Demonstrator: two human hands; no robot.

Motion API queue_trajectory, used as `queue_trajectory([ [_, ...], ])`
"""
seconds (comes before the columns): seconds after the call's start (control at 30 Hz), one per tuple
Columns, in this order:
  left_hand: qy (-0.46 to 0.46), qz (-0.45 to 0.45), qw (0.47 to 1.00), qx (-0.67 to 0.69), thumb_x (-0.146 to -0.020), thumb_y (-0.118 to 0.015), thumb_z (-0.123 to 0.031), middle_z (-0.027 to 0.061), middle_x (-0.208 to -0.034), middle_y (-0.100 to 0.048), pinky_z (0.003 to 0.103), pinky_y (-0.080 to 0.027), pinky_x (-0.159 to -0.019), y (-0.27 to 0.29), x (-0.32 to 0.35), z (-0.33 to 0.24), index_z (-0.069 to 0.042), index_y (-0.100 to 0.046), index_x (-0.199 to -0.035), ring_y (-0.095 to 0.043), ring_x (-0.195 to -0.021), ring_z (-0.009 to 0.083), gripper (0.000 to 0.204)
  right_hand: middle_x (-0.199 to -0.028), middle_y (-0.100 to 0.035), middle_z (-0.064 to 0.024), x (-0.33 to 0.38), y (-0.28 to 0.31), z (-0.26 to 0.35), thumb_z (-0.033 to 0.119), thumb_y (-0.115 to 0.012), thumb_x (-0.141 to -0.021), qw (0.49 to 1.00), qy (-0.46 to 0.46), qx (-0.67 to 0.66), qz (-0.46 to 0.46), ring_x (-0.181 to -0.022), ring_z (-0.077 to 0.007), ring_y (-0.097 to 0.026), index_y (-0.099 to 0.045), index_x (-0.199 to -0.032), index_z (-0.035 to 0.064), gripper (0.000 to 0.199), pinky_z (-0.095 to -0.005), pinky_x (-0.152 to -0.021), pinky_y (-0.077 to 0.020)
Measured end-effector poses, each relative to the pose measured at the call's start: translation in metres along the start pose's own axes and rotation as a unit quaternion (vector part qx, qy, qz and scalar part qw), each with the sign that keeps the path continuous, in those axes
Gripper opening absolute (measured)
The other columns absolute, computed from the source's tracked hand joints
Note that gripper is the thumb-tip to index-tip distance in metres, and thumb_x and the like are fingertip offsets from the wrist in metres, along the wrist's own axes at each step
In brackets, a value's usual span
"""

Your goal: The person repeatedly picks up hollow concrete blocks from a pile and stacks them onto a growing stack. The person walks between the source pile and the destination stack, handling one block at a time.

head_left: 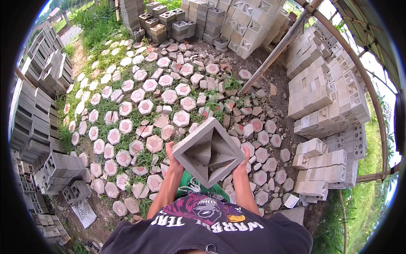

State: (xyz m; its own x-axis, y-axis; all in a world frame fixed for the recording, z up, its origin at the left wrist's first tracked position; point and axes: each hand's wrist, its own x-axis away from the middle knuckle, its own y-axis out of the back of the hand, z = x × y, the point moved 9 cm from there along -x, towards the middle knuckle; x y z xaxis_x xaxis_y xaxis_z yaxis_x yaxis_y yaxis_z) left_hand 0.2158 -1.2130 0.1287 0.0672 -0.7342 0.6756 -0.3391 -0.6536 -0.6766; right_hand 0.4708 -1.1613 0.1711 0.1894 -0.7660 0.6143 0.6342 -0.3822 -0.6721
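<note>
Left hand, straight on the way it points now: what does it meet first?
Holding the grey, square-faced concrete block, the left hand seems to line up first with a pinkish hexagonal concrete paver, though it may pass above; depth is unclear.

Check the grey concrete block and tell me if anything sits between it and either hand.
Nothing visible does. The left hand and right hand hold the grey concrete block bare, at its left and right corners; the contact beneath is hidden.
</note>
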Motion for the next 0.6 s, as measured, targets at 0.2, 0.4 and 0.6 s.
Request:
queue_trajectory([
  [0.2, 0.005, -0.012, 1.000, 0.027, -0.079, -0.041, -0.048, 0.0116, -0.090, -0.064, 0.037, -0.048, -0.072, -0.084, -0.056, -0.039, -0.003, -0.061, -0.098, -0.059, -0.079, 0.0239, 0.053, -0.105, -0.063, -0.0188, -0.061, -0.065, 0.044, 0.052, -0.042, -0.082, 0.999, 0.028, -0.029, -0.001, -0.095, -0.0343, -0.059, -0.058, -0.108, -0.0019, 0.062, -0.0456, -0.087, -0.0465],
  [0.4, -0.016, -0.008, 0.999, 0.026, -0.079, -0.042, -0.048, 0.0092, -0.084, -0.064, 0.036, -0.048, -0.068, -0.139, -0.155, -0.068, -0.004, -0.061, -0.093, -0.059, -0.074, 0.0225, 0.050, -0.107, -0.063, -0.0185, -0.159, -0.104, 0.090, 0.053, -0.042, -0.081, 0.998, 0.053, 0.015, -0.012, -0.096, -0.0338, -0.058, -0.059, -0.109, -0.0016, 0.064, -0.0451, -0.088, -0.0452],
  [0.6, 0.010, 0.002, 0.999, 0.039, -0.080, -0.042, -0.050, 0.0086, -0.083, -0.063, 0.037, -0.048, -0.069, -0.214, -0.275, -0.105, -0.005, -0.060, -0.093, -0.058, -0.075, 0.0236, 0.050, -0.108, -0.063, -0.0180, -0.318, -0.136, 0.138, 0.054, -0.042, -0.081, 0.999, 0.035, -0.006, 0.000, -0.097, -0.0332, -0.058, -0.058, -0.111, -0.0020, 0.066, -0.0441, -0.088, -0.0451],
])
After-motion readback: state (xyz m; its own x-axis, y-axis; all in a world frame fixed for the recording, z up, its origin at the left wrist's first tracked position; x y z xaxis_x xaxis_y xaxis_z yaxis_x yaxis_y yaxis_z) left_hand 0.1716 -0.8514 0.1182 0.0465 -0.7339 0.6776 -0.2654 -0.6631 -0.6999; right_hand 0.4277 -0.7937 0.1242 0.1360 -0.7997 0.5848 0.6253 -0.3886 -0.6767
